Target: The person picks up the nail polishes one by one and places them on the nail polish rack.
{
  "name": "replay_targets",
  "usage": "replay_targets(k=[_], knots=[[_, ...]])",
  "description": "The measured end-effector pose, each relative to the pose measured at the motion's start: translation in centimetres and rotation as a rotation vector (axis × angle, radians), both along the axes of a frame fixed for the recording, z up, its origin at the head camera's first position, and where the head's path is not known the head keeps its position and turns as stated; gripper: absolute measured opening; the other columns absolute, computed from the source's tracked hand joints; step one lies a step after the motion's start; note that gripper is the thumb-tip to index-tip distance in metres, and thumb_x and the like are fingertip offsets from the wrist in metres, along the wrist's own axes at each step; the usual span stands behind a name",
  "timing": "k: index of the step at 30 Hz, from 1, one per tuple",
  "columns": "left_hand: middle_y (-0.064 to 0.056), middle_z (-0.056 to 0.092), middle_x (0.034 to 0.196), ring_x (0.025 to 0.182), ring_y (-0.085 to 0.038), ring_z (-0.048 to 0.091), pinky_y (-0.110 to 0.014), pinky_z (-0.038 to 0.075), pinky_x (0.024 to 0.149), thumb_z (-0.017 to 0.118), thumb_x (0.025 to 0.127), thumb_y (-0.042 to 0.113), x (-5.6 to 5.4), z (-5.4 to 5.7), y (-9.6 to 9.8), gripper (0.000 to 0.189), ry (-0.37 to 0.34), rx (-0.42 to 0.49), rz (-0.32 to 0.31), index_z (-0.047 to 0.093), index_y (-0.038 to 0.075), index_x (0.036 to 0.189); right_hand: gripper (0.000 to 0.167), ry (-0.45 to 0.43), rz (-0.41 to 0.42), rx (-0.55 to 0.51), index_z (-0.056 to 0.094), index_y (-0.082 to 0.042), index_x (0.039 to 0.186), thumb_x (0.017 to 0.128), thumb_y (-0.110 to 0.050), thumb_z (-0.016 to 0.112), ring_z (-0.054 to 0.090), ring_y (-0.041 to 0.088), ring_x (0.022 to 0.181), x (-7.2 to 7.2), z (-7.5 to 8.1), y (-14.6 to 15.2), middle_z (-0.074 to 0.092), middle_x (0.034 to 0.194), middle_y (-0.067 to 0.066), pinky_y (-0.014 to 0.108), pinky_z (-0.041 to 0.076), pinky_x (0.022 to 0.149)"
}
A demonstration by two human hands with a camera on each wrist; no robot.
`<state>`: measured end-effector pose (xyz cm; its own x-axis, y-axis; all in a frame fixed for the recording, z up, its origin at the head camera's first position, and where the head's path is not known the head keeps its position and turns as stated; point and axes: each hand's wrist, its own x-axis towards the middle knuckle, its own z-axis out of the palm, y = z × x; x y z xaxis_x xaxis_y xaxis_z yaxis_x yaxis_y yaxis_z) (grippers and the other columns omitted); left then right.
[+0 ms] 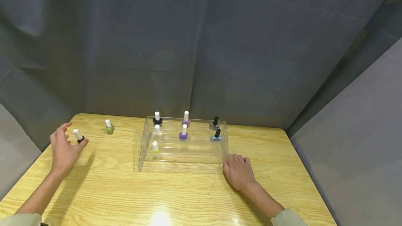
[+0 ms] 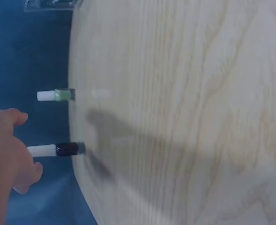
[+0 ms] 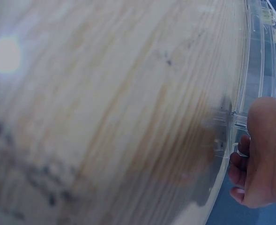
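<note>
A nail polish bottle [image 1: 80, 138] with dark polish and a white cap stands upright on the table at the left. Around it is my left hand [image 1: 64, 149], thumb and fingers spread apart on either side; contact is hard to make out. A green nail polish bottle [image 1: 109, 128] stands a little further right, also seen in the left wrist view. My right hand [image 1: 240, 173] holds the front right corner of a clear acrylic tiered rack [image 1: 191, 166], its fingers curled in the right wrist view.
On the rack's tiers stand several polish bottles, among them a purple bottle [image 1: 183, 136], a blue bottle [image 1: 216, 138] and a yellow bottle [image 1: 155, 150]. A dark curtain [image 1: 157, 44] hangs behind the wooden table [image 1: 176, 198].
</note>
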<state>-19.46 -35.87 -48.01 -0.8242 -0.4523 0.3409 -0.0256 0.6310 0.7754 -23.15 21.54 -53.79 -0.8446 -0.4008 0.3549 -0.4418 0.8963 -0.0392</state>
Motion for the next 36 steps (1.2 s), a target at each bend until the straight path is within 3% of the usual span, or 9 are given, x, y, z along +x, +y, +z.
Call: replay_targets(k=[3, 5, 13, 17, 25, 36], knots=[[-0.035, 0.020, 0.144, 0.124, -0.052, 0.031, -0.061, 0.035, 0.090, 0.072, 0.087, 0.003, -0.6, -0.6, -0.5, 0.081, -0.038, -0.001, -0.019, 0.024, 0.000, 0.153, 0.030, 0.008, 0.008, -0.020, 0.034, -0.015, 0.076, 0.102, -0.023, 0.045, 0.033, 0.020, 0.067, 0.4, 0.6, -0.2, 0.026, 0.071, -0.004, 0.042, 0.032, 0.069], [-0.037, 0.021, 0.142, 0.125, -0.052, 0.030, -0.064, 0.034, 0.090, 0.072, 0.087, 0.002, -1.0, -1.1, -0.8, 0.082, -0.054, -0.002, -0.026, 0.023, -0.001, 0.153, 0.030, 0.004, 0.009, -0.012, 0.035, -0.015, 0.076, 0.103, -0.024, 0.045, 0.032, 0.019, 0.067, 0.4, 0.6, -0.2, 0.027, 0.071, -0.004, 0.042, 0.032, 0.069], [-0.041, 0.031, 0.133, 0.113, -0.052, 0.036, -0.060, 0.036, 0.082, 0.070, 0.089, 0.006, -2.4, -2.7, -2.2, 0.074, -0.104, -0.049, -0.050, 0.026, -0.009, 0.147, 0.030, 0.038, 0.022, -0.011, 0.035, -0.015, 0.076, 0.102, -0.023, 0.048, 0.030, 0.018, 0.066, 0.5, 0.6, -0.2, 0.025, 0.071, -0.004, 0.041, 0.031, 0.068], [-0.040, 0.036, 0.127, 0.112, -0.054, 0.038, -0.061, 0.037, 0.083, 0.068, 0.090, 0.004, -2.8, -2.9, -2.3, 0.068, -0.123, -0.063, -0.063, 0.030, -0.012, 0.144, 0.030, -0.005, 0.012, 0.002, 0.036, -0.014, 0.077, 0.102, -0.023, 0.048, 0.032, 0.020, 0.067, 0.7, 1.0, -0.3, 0.028, 0.071, -0.003, 0.042, 0.032, 0.069], [-0.039, 0.050, 0.118, 0.101, -0.052, 0.058, -0.054, 0.043, 0.080, 0.065, 0.089, -0.002, -3.0, -3.5, -2.4, 0.063, -0.101, -0.066, -0.025, 0.032, -0.012, 0.142, 0.030, -0.028, -0.015, 0.042, 0.037, -0.013, 0.077, 0.103, -0.025, 0.045, 0.035, 0.021, 0.068, 0.8, 1.3, -0.5, 0.029, 0.072, -0.001, 0.042, 0.034, 0.070], [-0.037, 0.056, 0.115, 0.101, -0.050, 0.061, -0.052, 0.044, 0.079, 0.062, 0.090, -0.002, -3.0, -3.8, -2.6, 0.053, -0.096, -0.095, -0.010, 0.037, -0.010, 0.137, 0.031, -0.023, -0.013, 0.035, 0.036, -0.013, 0.076, 0.103, -0.024, 0.047, 0.032, 0.019, 0.066, 0.8, 1.3, -0.4, 0.027, 0.070, -0.003, 0.041, 0.034, 0.070]])
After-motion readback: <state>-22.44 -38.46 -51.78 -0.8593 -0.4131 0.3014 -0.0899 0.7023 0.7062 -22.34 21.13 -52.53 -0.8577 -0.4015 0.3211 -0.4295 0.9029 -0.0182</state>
